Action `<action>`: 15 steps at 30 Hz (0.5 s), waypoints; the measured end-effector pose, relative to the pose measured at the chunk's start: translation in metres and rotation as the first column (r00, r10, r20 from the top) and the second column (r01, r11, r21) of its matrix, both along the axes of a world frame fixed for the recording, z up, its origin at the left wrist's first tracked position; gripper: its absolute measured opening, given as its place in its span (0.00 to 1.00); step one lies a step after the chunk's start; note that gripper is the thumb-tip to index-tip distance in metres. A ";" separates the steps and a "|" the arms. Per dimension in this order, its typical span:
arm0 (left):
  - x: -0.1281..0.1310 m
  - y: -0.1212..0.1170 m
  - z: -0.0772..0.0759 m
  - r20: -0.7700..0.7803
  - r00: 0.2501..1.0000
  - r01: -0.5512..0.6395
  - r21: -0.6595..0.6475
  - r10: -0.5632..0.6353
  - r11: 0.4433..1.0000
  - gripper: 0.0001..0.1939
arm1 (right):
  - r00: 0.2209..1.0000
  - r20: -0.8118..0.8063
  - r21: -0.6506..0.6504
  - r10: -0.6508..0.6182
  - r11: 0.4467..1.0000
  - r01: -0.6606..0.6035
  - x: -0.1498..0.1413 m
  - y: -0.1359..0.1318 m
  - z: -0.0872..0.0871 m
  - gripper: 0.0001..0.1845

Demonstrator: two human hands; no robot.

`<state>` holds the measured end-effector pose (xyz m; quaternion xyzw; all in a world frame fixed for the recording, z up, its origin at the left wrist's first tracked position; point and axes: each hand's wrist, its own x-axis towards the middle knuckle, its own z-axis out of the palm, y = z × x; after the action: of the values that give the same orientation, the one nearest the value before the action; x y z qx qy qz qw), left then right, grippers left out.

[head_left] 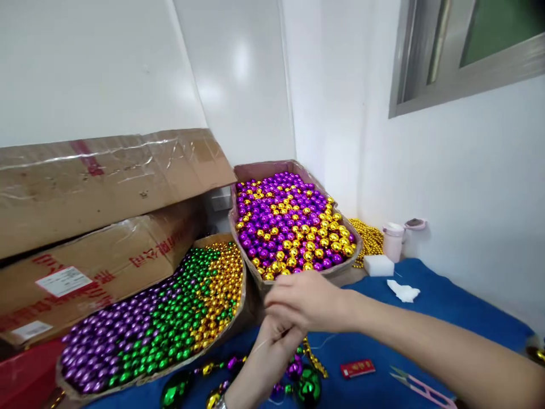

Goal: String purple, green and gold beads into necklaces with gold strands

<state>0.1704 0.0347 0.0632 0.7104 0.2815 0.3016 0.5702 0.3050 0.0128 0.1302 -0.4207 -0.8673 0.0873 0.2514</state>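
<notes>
Head view: below the grip, a beaded strand (308, 387) is laid on blue cloth (447, 318); presumably light, hard and slippery, it would be best held between beads (174, 390). The right hand (313, 301) is arched over the left hand (268, 358), fingers curled inward; whether anything is pinched cannot be told.

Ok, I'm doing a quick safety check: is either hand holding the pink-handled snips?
No, the pink-handled snips lie on the blue cloth, apart from both the left hand and the right hand.
</notes>
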 end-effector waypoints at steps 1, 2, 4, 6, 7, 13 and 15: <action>-0.003 0.002 0.001 -0.011 1.000 -0.002 0.005 0.002 1.000 0.15 | 1.000 -0.009 -0.002 -0.030 1.000 0.030 0.014 -0.006 -0.006 0.12; -0.005 0.004 0.003 -0.029 1.000 -0.003 0.013 0.003 1.000 0.18 | 0.998 -0.027 -0.015 -0.064 0.998 0.064 0.026 -0.013 -0.014 0.14; -0.009 0.005 0.007 -0.072 0.997 -0.022 0.016 0.023 1.000 0.21 | 0.993 -0.048 -0.051 -0.112 0.993 0.110 0.041 -0.023 -0.031 0.11; -0.011 0.005 0.010 -0.112 0.992 -0.056 -0.020 0.053 0.998 0.19 | 0.984 -0.068 -0.050 -0.164 0.986 0.161 0.047 -0.030 -0.047 0.11; -0.012 0.005 0.010 -0.115 0.991 -0.068 -0.049 0.062 0.996 0.19 | 0.979 -0.076 -0.036 -0.188 0.982 0.185 0.047 -0.032 -0.053 0.12; -0.024 0.010 0.008 -0.022 1.000 -0.025 -0.149 0.022 0.989 0.16 | 0.990 -0.039 -0.001 -0.139 0.990 0.139 0.038 -0.051 -0.058 0.15; -0.028 0.008 0.009 -0.039 0.999 -0.019 -0.083 0.016 0.996 0.14 | 1.000 -0.006 -0.096 -0.026 0.995 0.025 0.036 -0.058 -0.056 0.13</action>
<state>0.1423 0.0428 0.0725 0.6892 0.3108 0.2810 0.5912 0.3412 -0.0450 0.0739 -0.4430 -0.8557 0.1272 0.2350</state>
